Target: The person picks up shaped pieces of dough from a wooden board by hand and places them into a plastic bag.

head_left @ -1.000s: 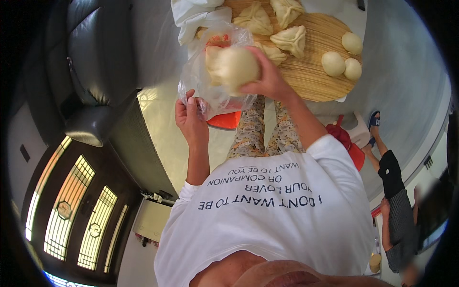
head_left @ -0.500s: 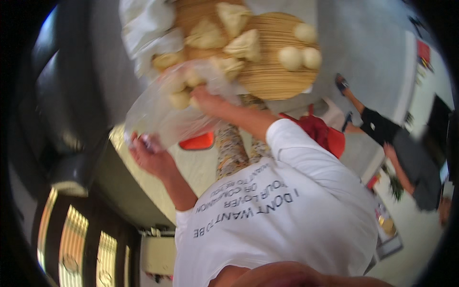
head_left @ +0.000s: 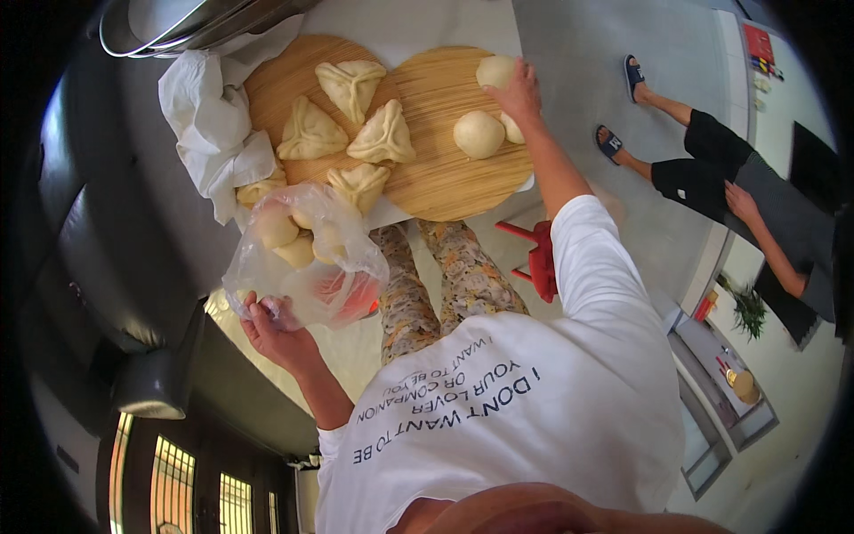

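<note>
My left hand (head_left: 276, 334) grips the edge of a clear plastic bag (head_left: 356, 276) that holds several round buns (head_left: 277, 230). The bag's upper part lies against the table's near edge. My right hand (head_left: 520, 93) reaches to the far right of a round slatted bamboo mat (head_left: 427, 191), its fingers closed on a pale round bun (head_left: 495, 70). Just below it sit another round bun (head_left: 479, 134) and one partly hidden by my right wrist (head_left: 511, 129). Several three-sided folded buns (head_left: 310, 131) lie on a second round mat (head_left: 267, 76) at the left.
A crumpled white cloth (head_left: 209, 133) lies at the table's left side, with metal pans (head_left: 191, 27) beyond it. A red stool (head_left: 541, 258) stands by the near right corner. Another person (head_left: 747, 187) in dark clothes is off to the right. Black leather seating (head_left: 80, 222) lines the left.
My right hand has left the bag and moved far right onto a round bun on the mat. My left hand still holds the bag. The view has shifted.
</note>
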`<action>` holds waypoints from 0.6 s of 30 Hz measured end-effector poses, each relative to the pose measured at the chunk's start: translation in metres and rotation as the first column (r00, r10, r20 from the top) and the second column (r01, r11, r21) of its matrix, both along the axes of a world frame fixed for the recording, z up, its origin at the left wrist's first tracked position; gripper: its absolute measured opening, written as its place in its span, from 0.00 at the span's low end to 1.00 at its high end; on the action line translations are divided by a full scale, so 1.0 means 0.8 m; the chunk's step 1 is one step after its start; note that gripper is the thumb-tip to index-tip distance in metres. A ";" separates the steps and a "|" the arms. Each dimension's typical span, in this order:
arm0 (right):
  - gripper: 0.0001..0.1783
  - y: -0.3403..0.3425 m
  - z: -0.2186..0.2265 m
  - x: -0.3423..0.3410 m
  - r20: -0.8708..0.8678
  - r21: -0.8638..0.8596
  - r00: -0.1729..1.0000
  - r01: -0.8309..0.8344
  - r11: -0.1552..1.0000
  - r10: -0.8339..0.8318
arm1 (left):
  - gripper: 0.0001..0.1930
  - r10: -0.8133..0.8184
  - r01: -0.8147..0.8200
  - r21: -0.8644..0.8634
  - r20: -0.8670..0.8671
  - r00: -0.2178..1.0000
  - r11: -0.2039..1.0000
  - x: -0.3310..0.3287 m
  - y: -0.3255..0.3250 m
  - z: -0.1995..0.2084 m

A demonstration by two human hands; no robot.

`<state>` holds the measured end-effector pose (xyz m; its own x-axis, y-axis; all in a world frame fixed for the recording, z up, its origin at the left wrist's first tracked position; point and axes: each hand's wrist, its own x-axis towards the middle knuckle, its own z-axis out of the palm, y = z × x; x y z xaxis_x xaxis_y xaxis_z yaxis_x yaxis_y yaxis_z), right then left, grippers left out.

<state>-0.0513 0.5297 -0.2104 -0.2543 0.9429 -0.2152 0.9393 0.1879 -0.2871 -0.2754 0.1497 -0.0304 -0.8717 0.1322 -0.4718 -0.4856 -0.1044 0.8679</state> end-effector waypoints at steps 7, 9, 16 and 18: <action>0.46 0.021 -0.062 -0.008 -0.012 -0.035 0.984 -0.178 0.983 0.178 | 0.09 0.069 -0.071 -0.183 -0.016 0.997 0.981 -0.001 0.017 -0.010; 0.39 0.020 -0.070 0.008 -0.058 0.020 0.985 -0.161 0.987 0.162 | 0.09 0.055 -0.065 -0.197 -0.060 0.997 0.978 -0.004 0.010 -0.015; 0.37 0.016 -0.071 0.050 -0.285 -0.190 0.955 0.027 0.981 -0.081 | 0.09 0.001 -0.054 -0.300 -0.175 0.985 0.952 -0.023 -0.023 -0.013; 0.38 0.020 -0.104 0.048 -0.194 -0.066 0.979 0.045 0.997 -0.057 | 0.09 0.088 -0.114 -0.164 -0.160 0.983 0.980 -0.020 -0.030 -0.014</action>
